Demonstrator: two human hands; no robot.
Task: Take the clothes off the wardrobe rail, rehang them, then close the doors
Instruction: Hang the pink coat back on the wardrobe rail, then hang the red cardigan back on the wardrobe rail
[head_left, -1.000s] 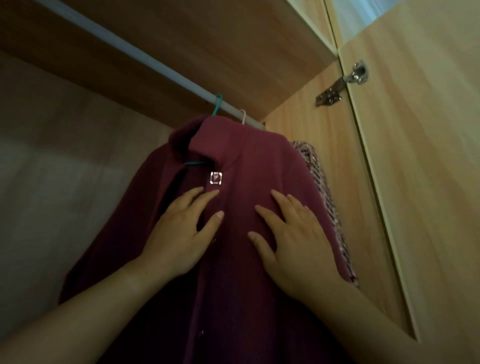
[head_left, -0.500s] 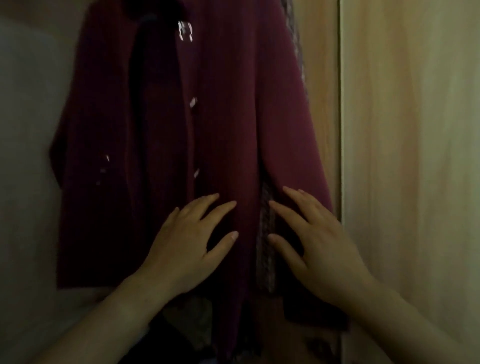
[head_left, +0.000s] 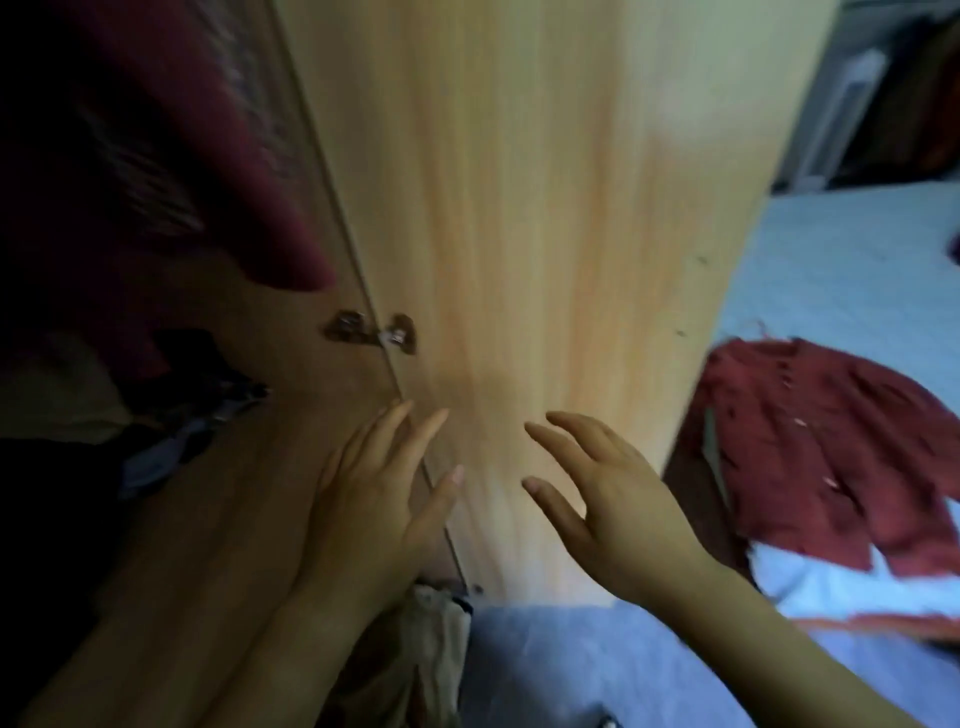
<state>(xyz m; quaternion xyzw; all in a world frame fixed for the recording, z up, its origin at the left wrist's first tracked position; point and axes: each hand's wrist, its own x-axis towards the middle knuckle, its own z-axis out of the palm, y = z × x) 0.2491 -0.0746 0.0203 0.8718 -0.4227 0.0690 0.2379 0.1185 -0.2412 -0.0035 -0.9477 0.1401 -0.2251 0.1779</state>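
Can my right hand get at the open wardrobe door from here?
Probably yes: the right hand is open and holds nothing, and it hovers right in front of the wardrobe door, with nothing between the two.

At 6 o'clock, left hand (head_left: 374, 499), fingers straight and spread, across the hinged edge of the door (head_left: 545, 208). Just at its 3 o'clock, right hand (head_left: 608, 499), likewise spread, before the door face; contact unclear. Hinge (head_left: 371, 332) at 12 o'clock of the left hand. Maroon coat (head_left: 156, 130) at 10 o'clock. Red garment (head_left: 857, 457) on bed (head_left: 857, 260) at 3 o'clock. Much blur.
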